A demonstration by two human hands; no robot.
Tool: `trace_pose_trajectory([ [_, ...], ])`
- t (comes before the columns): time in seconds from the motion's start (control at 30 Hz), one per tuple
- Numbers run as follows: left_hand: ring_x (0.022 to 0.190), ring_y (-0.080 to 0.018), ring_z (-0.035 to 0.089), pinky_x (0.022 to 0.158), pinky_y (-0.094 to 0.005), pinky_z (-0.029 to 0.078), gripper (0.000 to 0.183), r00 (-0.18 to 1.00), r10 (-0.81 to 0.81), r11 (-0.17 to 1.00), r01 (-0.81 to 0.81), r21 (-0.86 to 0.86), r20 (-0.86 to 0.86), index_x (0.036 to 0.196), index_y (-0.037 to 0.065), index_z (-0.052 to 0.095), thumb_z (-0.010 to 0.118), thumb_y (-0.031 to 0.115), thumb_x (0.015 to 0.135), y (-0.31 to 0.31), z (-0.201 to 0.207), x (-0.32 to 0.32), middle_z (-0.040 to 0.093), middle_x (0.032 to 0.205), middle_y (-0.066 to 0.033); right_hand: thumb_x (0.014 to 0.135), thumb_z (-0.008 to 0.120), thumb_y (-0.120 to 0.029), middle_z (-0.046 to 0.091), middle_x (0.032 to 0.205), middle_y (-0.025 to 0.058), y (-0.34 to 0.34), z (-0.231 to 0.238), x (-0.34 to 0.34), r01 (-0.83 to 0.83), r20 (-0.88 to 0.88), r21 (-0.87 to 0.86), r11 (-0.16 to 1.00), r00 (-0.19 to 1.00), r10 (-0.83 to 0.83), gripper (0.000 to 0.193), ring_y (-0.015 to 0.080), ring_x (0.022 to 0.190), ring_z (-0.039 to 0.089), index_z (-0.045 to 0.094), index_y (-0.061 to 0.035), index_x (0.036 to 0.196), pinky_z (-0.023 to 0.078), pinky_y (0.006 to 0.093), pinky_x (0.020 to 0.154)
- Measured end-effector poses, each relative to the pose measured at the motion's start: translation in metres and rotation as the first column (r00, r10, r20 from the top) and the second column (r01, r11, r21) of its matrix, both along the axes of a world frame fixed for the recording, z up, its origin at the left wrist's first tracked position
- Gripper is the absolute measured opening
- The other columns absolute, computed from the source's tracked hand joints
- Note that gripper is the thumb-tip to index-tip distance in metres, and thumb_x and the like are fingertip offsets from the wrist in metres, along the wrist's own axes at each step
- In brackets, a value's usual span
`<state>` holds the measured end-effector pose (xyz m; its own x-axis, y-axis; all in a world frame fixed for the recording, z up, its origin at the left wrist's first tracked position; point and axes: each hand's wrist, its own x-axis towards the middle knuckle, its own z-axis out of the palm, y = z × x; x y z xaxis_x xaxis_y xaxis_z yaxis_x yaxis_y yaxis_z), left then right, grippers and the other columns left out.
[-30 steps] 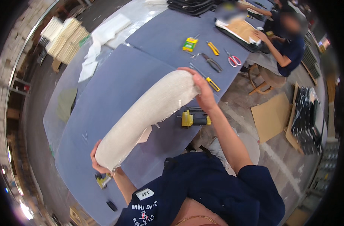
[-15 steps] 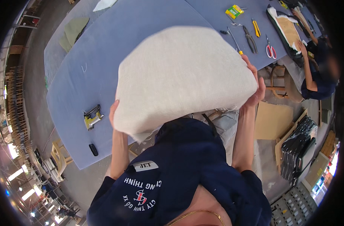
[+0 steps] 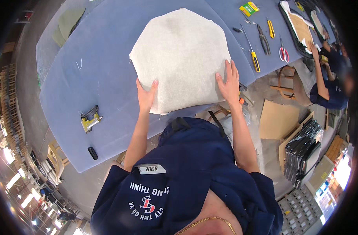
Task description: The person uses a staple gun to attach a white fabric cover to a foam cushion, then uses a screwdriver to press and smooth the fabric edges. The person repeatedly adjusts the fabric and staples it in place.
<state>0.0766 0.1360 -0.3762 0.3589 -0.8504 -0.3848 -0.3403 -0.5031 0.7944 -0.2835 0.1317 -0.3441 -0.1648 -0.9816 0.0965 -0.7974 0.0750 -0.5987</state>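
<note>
A beige fabric-covered seat cushion (image 3: 183, 58) lies on the blue-grey worktable near its front edge, with loose threads along its near side. At its left edge my left hand (image 3: 146, 94) grips it, thumb on top and the other fingers along the side. My right hand (image 3: 229, 85) holds the opposite edge, its thumb on the fabric and its fingers stretched along the side. A yellow-handled screwdriver (image 3: 255, 60) lies to the right of the cushion.
On the worktable (image 3: 104, 70) lie a staple gun (image 3: 91, 119) and a black bar (image 3: 92, 153) at left. Pliers (image 3: 263, 41), a yellow cutter (image 3: 271, 28), scissors (image 3: 283, 53) and a small box (image 3: 249, 8) lie at right. Beyond, a co-worker (image 3: 327, 86) handles another seat.
The cushion has gone from raised and tilted before me to lying on the table, farther away. Both hands moved with it, and the whole screwdriver has come into sight.
</note>
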Motion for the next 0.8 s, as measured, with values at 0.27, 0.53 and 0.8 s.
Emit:
trace_pose_trajectory([
  [0.27,0.132,-0.0339,0.058,0.11,-0.0416,0.047,0.119,0.983,0.06,0.995,-0.045,0.089,-0.171,0.159,-0.005,0.026,0.084,0.062,0.08,-0.017,0.028,0.0,0.054,0.146,-0.028,0.096,0.063,-0.059,0.041,0.158,0.0273,-0.022,0.017,0.001,0.125,0.115,0.241,0.962,0.981,-0.156,0.086,0.046,0.138,0.05,0.034,-0.0116,0.162,0.043,0.0527,0.112],
  [0.53,0.129,-0.0337,0.06,0.108,-0.0424,0.049,0.12,0.982,0.061,0.992,-0.04,0.118,-0.181,0.16,-0.002,0.027,0.084,0.064,0.077,-0.021,0.016,0.005,0.056,0.144,-0.027,0.084,0.061,-0.08,0.057,0.144,0.0301,-0.077,0.024,-0.001,0.205,0.072,0.45,0.869,0.962,-0.264,0.112,0.0453,0.134,0.056,0.035,-0.0008,0.159,0.044,0.0521,0.11],
  [0.8,0.129,-0.0346,0.06,0.108,-0.0429,0.049,0.119,0.979,0.071,0.993,-0.052,0.102,-0.192,0.159,-0.004,0.027,0.085,0.062,0.078,-0.022,0.021,0.001,0.055,0.143,-0.0284,0.083,0.062,-0.081,0.062,0.14,0.0288,-0.091,0.018,-0.002,0.211,0.009,0.454,0.865,0.97,-0.242,0.111,0.0434,0.129,0.061,0.04,0.0008,0.155,0.048,0.0524,0.106],
])
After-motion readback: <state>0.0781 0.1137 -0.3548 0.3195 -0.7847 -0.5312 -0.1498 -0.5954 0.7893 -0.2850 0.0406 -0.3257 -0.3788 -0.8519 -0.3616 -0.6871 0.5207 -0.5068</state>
